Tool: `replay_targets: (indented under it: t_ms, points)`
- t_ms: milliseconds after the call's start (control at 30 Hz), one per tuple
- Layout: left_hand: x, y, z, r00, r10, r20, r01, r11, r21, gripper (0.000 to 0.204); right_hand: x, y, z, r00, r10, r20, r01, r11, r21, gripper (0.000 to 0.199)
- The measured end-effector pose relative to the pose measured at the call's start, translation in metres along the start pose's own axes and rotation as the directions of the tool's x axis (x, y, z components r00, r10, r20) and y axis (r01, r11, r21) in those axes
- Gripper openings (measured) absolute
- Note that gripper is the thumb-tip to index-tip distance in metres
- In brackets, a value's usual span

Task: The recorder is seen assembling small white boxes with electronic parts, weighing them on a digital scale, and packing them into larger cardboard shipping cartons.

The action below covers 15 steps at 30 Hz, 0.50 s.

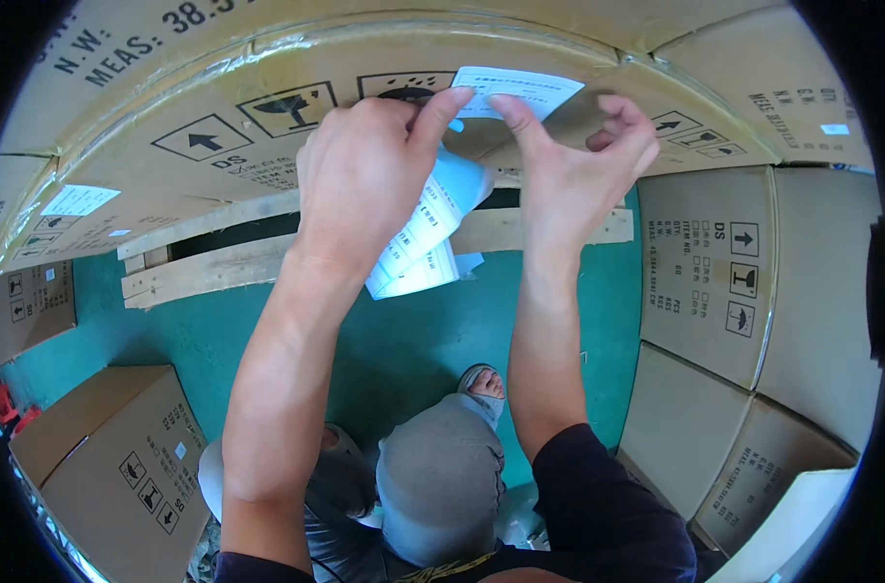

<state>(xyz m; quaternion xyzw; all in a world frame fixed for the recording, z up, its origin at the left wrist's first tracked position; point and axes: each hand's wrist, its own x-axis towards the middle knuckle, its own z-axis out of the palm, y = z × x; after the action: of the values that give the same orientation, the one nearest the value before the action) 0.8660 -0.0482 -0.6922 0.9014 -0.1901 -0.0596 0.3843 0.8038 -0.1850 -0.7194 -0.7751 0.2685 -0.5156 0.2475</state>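
A white printed label (532,89) lies against the side of a large carton (199,175) in front of me. My left hand (364,160) is closed around a strip of white labels (418,243), which curls and hangs below the fingers. Its thumb rests at the label's left corner. My right hand (583,155) touches the label's lower edge with the thumb, while its other fingers are bent and held apart from the thumb. What my left fingers do behind the hand is hidden.
The carton stands on a wooden pallet (209,272). Stacked cartons (714,262) line the right side. A carton with raised flaps (121,466) is at the lower left. Another white label (81,200) is on the big carton's left. The floor (442,330) is green.
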Motion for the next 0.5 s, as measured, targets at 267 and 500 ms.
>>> replay_targets:
  t_ms: [267,500]
  points:
    - [-0.002,-0.004,-0.010,0.994,-0.014,0.110,0.022,0.997,-0.075,0.055,0.084,0.025,-0.042,0.863,-0.496,0.092,0.505,0.851,-0.143,0.052]
    - [-0.082,0.005,-0.028,0.984,0.016,-0.179,-0.104,0.865,-0.491,0.036,0.014,-0.012,-0.149,0.388,0.285,0.877,-0.851,0.476,0.222,0.041]
